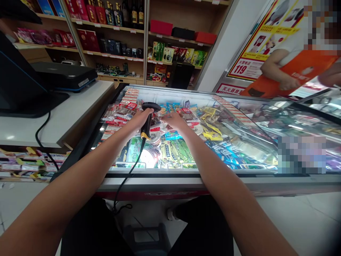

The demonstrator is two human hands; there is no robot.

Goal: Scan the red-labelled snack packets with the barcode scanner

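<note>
My left hand [139,119] grips a black handheld barcode scanner [148,117] by its handle, head pointing away from me over the chest freezer [176,177]. Its black cable [128,177] hangs down toward the floor. My right hand [173,121] reaches into the freezer among wrapped frozen packets [186,113]; whether it holds one I cannot tell. Green packets [174,151] and blue packets [223,151] lie nearer to me under the glass.
A white counter [66,113] at the left carries a black monitor base [23,103] and a black device [64,74]. Shelves of goods [117,35] stand behind. A person in an orange apron [295,71] stands at the far right behind the freezer.
</note>
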